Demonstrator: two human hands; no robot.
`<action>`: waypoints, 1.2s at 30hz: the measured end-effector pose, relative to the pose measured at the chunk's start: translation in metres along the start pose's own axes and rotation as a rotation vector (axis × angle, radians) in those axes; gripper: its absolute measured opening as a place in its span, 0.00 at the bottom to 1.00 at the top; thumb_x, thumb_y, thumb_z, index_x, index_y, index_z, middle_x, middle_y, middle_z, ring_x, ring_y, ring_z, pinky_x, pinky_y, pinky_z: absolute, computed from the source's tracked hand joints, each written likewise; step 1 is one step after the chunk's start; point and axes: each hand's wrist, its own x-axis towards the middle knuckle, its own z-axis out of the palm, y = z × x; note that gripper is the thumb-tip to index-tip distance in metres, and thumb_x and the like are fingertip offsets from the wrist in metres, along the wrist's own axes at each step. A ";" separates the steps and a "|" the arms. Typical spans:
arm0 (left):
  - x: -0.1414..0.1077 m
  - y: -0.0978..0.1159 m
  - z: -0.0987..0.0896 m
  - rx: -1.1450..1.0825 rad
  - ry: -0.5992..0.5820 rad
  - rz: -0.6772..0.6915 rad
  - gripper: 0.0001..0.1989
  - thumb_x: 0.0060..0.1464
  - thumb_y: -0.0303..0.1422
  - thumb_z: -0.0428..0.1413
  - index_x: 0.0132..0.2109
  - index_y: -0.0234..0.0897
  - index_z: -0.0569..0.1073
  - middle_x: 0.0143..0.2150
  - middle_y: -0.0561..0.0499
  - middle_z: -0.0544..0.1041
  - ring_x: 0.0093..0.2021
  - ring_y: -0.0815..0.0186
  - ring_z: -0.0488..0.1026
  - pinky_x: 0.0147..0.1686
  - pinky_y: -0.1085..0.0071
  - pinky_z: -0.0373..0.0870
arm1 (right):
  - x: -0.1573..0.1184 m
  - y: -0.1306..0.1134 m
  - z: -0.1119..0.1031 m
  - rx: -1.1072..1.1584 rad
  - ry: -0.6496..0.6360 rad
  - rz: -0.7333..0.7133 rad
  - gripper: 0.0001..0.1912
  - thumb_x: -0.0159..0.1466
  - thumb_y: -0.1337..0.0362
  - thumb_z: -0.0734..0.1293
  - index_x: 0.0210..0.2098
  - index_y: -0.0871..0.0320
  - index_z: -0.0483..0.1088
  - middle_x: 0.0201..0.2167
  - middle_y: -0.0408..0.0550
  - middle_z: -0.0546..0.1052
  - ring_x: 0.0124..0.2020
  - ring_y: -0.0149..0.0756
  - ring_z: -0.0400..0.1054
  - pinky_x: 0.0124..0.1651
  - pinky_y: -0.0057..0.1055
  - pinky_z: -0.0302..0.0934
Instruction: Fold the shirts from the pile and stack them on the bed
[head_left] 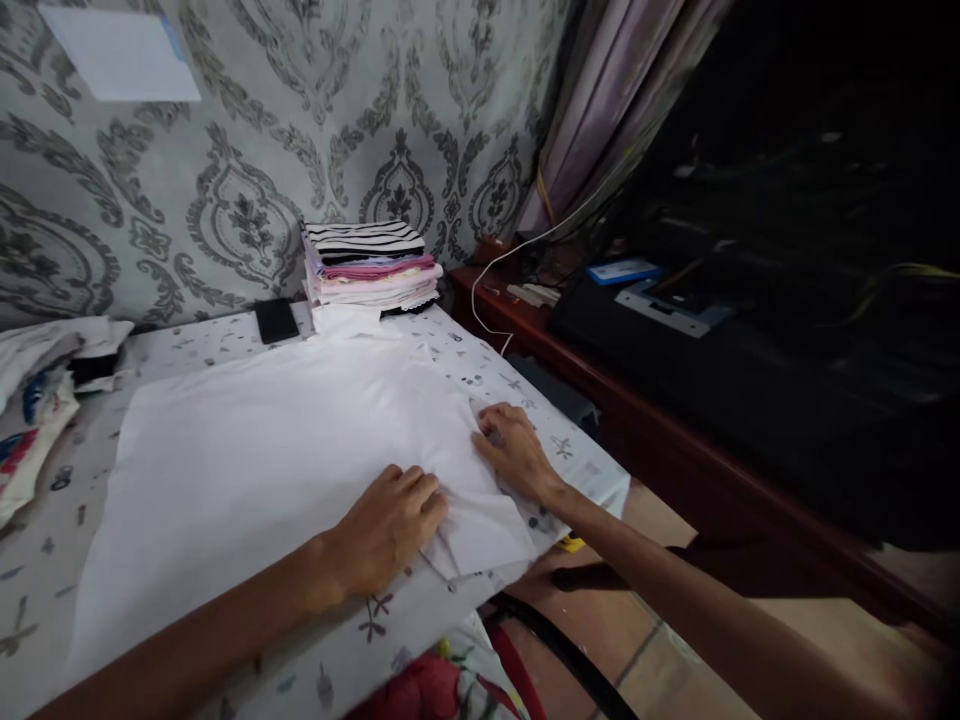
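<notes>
A white T-shirt [255, 430] lies spread out on the patterned table cover, with a sleeve reaching toward the near right. My left hand [394, 530] rests on the shirt's near edge beside that sleeve, its fingers curled down into the cloth. At the shirt's right edge is my right hand [517, 452], fingers bent and closed at the fabric, thumb toward the shirt. Its fingertips are partly hidden. Small wrinkles run through the cloth between the two hands.
A stack of folded clothes [371, 268] stands by the wall, next to a black phone-like object [276, 321]. Crumpled clothes [37, 400] lie at the left. A dark red wooden desk [645, 420] with a white cable [480, 285] flanks the right side.
</notes>
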 end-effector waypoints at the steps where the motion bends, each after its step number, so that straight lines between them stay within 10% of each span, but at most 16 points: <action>1: 0.003 0.000 -0.003 0.009 -0.030 0.014 0.06 0.59 0.25 0.52 0.44 0.35 0.70 0.45 0.43 0.73 0.46 0.55 0.70 0.45 0.58 0.69 | 0.001 -0.001 -0.002 -0.009 -0.010 -0.004 0.04 0.61 0.63 0.62 0.29 0.55 0.66 0.40 0.51 0.74 0.45 0.45 0.65 0.51 0.41 0.59; 8: 0.002 -0.018 -0.014 -0.465 0.008 -0.099 0.06 0.59 0.22 0.48 0.38 0.38 0.66 0.41 0.49 0.72 0.42 0.63 0.70 0.43 0.67 0.68 | -0.010 0.000 -0.016 -0.068 0.022 0.049 0.07 0.62 0.62 0.62 0.30 0.55 0.67 0.34 0.51 0.73 0.40 0.44 0.65 0.47 0.39 0.58; 15: -0.019 -0.023 -0.010 -0.901 0.103 -0.205 0.08 0.63 0.29 0.47 0.45 0.38 0.70 0.45 0.49 0.75 0.43 0.65 0.72 0.45 0.69 0.70 | -0.085 -0.033 -0.027 0.076 -0.009 -0.015 0.19 0.71 0.49 0.56 0.34 0.55 0.66 0.30 0.49 0.73 0.33 0.41 0.68 0.39 0.36 0.61; 19: -0.043 -0.009 -0.007 -0.713 0.092 -0.112 0.14 0.64 0.28 0.48 0.55 0.40 0.67 0.56 0.45 0.71 0.55 0.61 0.69 0.55 0.64 0.68 | -0.120 -0.047 -0.020 -0.004 0.024 -0.151 0.19 0.69 0.51 0.62 0.51 0.57 0.68 0.37 0.51 0.77 0.37 0.43 0.71 0.41 0.38 0.64; 23: -0.084 0.002 -0.002 -0.332 0.064 -0.236 0.20 0.60 0.26 0.50 0.59 0.40 0.63 0.55 0.44 0.70 0.53 0.57 0.69 0.53 0.59 0.68 | -0.121 -0.046 -0.022 0.059 -0.070 -0.217 0.12 0.70 0.61 0.59 0.42 0.55 0.74 0.32 0.48 0.78 0.31 0.38 0.71 0.37 0.33 0.65; 30: -0.164 0.005 -0.009 0.015 -0.230 -0.532 0.24 0.49 0.19 0.50 0.52 0.39 0.70 0.47 0.43 0.74 0.45 0.55 0.71 0.43 0.60 0.70 | -0.107 -0.037 -0.050 0.222 -0.308 0.084 0.13 0.65 0.51 0.63 0.33 0.49 0.76 0.21 0.43 0.74 0.23 0.38 0.69 0.26 0.30 0.66; 36: -0.200 0.008 -0.002 0.008 -0.232 -0.650 0.23 0.53 0.21 0.48 0.55 0.40 0.71 0.51 0.40 0.74 0.52 0.51 0.70 0.45 0.58 0.71 | -0.102 -0.011 -0.067 0.213 -0.387 0.156 0.14 0.59 0.45 0.65 0.30 0.45 0.76 0.19 0.46 0.74 0.22 0.43 0.70 0.25 0.35 0.66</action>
